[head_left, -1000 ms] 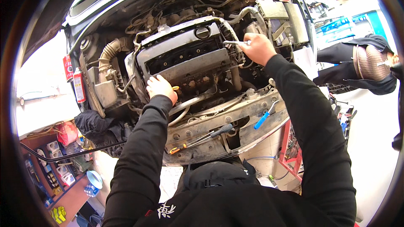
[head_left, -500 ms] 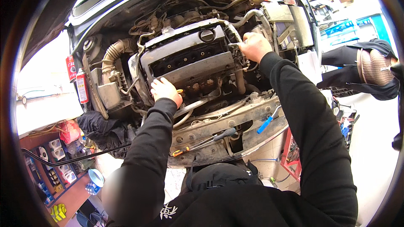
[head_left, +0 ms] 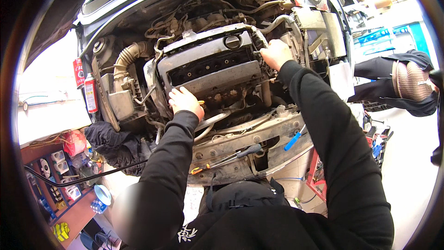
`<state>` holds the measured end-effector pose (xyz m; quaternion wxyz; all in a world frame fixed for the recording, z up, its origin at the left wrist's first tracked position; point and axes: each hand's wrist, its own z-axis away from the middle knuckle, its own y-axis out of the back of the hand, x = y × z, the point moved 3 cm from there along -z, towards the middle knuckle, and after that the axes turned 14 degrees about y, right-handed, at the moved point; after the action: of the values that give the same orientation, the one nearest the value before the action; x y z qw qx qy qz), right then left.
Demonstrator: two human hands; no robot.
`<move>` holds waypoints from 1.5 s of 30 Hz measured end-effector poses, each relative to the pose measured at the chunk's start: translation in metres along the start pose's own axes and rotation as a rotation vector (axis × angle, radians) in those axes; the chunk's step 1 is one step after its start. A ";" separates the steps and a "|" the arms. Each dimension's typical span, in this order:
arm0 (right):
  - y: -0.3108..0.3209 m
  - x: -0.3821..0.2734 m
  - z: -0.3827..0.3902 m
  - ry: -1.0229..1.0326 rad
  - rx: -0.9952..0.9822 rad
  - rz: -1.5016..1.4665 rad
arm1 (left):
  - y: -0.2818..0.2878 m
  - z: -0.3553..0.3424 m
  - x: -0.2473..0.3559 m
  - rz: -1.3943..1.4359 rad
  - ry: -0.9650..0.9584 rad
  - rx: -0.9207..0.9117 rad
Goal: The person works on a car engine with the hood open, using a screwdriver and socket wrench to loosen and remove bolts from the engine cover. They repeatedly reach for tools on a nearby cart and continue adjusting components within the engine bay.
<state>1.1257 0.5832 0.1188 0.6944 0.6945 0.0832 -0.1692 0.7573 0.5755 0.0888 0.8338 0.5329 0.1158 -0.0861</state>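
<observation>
A grey engine cover with a round black filler cap lies in the middle of the engine bay. At its front left corner is my left hand, its fingers bent over the edge. A small yellow-orange piece, perhaps a tool's handle, sticks out by the thumb; the rest is hidden under the hand. My right hand is closed at the right end of the cover, beside hoses and wiring. What its fingers grip there is too small to tell.
Across the front crossmember lie yellow-orange-handled pliers, a black-handled screwdriver and a blue-handled tool. Two spray cans stand at the left, above a dark cloth. A person is at the right.
The view has shifted slightly, so the engine sits a little lower and further right. My right hand has moved slightly nearer the cover's right end. My left hand keeps its place at the front corner.
</observation>
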 end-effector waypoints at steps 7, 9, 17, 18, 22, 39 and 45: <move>-0.028 -0.028 -0.015 -0.861 0.407 -1.715 | -0.006 -0.002 -0.002 0.049 -0.010 0.024; -0.028 -0.038 -0.026 -0.799 0.242 -1.503 | -0.008 0.000 -0.004 0.051 -0.019 0.057; -0.006 -0.011 -0.033 -0.003 -0.311 -0.529 | -0.002 -0.005 -0.008 0.079 -0.016 0.012; -0.006 -0.012 -0.034 0.145 -0.447 -0.214 | 0.000 -0.006 -0.008 0.080 -0.001 0.001; 0.014 -0.016 -0.051 0.160 -0.471 -0.182 | 0.003 -0.009 -0.002 0.058 0.020 -0.031; 0.079 0.015 -0.057 0.374 -0.332 -0.415 | -0.008 -0.006 -0.015 0.155 -0.065 0.049; 0.084 0.010 -0.073 0.264 -0.042 -0.314 | -0.011 -0.006 -0.011 0.140 -0.066 0.059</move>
<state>1.1732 0.6530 0.1921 0.6569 0.6745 0.2842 -0.1810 0.7432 0.5766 0.0795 0.8249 0.5611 0.0482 -0.0483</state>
